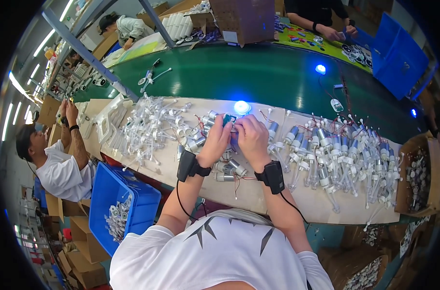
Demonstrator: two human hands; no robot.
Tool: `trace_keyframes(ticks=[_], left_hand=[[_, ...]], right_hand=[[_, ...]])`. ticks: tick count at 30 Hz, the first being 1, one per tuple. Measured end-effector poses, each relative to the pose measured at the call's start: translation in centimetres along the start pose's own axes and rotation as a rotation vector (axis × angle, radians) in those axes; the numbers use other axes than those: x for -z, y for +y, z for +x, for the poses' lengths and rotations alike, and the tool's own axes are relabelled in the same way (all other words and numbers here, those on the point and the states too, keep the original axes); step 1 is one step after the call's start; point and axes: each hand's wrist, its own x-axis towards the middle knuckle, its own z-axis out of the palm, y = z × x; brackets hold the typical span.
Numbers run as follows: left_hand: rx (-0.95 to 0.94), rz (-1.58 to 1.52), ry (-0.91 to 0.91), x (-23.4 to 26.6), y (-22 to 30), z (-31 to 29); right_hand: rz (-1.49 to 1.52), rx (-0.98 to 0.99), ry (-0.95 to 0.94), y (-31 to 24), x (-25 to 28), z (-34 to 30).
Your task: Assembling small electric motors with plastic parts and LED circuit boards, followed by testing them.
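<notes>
While the person's white shirt (210,256) fills the nearest part of the view, both forearms reach forward, each with a black wrist strap and a cable. Beside the left arm stands a blue bin (141,200) holding a heap of small pale parts (118,220). On the pale desk (227,191), several silver cylinders (237,167) lie between the wrists, thin red wires near them. Just past these, the left hand (217,137) has its fingers closed on a small green circuit board (228,119), which is held over the middle of the desk. The right hand (253,136) meets it there, fingers drawn together at the board's right side; whether they grip the board or a wire, I cannot tell. A lamp (242,108) glows blue just beyond the fingertips. Left of the hands spreads a pile of clear tubes with white fittings (147,125); to the right lie many tube-and-cylinder assemblies (326,154), with a cardboard box (437,179) at the desk's end. Farther off, a green surface (200,72) carries a second blue lamp (320,69). At its far side are a brown carton (244,21) and a co-worker's hands (333,34).
</notes>
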Motion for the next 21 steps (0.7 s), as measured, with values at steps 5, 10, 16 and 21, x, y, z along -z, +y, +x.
trace_keyframes(ticks=[5, 10, 16, 21], left_hand=[[0.081, -0.194, -0.027, -0.6, -0.5, 0.0], [0.095, -0.225, -0.036, -1.2, -1.2, 0.4], [0.083, -0.236, -0.036, -1.4, -0.2, 0.5], [0.121, -0.343, -0.075, -0.9, -0.6, 0.8]], right_hand=[[-0.023, -0.008, 0.009, -0.2, -0.1, -0.2], [-0.028, 0.003, 0.066, 0.4, -0.3, -0.3], [-0.029, 0.001, 0.089, 0.6, -0.2, -0.1], [-0.02, -0.009, 0.033, 0.5, 0.2, 0.3]])
